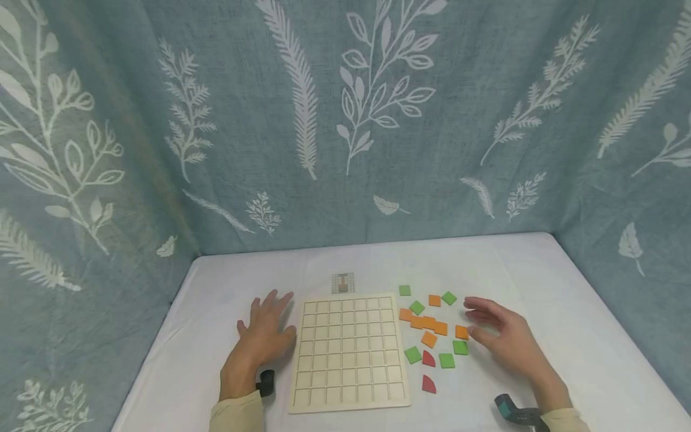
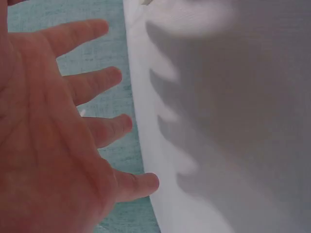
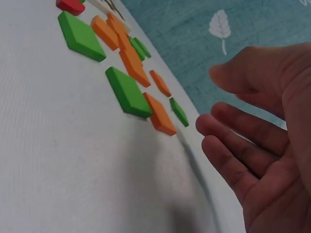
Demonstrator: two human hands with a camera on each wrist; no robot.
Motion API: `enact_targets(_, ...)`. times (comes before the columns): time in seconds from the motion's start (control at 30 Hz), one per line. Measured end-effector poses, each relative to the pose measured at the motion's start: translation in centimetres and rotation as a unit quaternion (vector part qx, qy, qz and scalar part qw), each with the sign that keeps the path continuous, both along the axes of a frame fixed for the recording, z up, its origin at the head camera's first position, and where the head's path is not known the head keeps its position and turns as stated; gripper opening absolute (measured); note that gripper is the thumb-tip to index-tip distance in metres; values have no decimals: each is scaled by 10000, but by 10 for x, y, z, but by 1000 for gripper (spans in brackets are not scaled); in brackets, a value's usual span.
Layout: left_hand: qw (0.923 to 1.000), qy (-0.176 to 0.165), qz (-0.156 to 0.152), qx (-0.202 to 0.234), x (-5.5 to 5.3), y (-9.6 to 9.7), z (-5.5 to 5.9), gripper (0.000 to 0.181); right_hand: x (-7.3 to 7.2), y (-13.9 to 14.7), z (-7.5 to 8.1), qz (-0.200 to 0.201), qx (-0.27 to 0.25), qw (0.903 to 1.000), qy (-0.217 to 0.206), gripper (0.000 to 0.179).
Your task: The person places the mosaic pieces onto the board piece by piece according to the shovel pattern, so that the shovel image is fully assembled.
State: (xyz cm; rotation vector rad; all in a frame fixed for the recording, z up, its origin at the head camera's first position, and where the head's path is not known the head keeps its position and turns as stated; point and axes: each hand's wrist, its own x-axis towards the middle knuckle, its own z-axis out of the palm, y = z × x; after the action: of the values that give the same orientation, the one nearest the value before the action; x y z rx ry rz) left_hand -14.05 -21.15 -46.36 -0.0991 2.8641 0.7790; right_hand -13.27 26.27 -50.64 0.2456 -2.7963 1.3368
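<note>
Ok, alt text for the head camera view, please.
A person's left hand and right hand flank a pale grid board on a white table. Orange, green and red tiles lie between the board and the right hand. Behind hangs a leafy curtain.

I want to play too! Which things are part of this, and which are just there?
Probably part of it:
gridded board
green squares
orange squares
red rounded pieces
small picture, maybe a pattern to copy

Probably just there:
leafy curtain
white table underneath

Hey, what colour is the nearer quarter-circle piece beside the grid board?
The nearer quarter-circle piece is red, shown best in the head view.
</note>
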Motion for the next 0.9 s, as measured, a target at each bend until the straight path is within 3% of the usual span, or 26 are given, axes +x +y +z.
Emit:
enact_targets(0.43, 9988, -225, -406, 164, -7, -1, -17, 72, 5, 1, -8, -227, -173, 9990, -346, 58)
enact_targets(0.9, 9984, -301, -442, 199, -8, -2, -18, 76, 2, -1, -16, -179, 154, 9997, -112, 59)
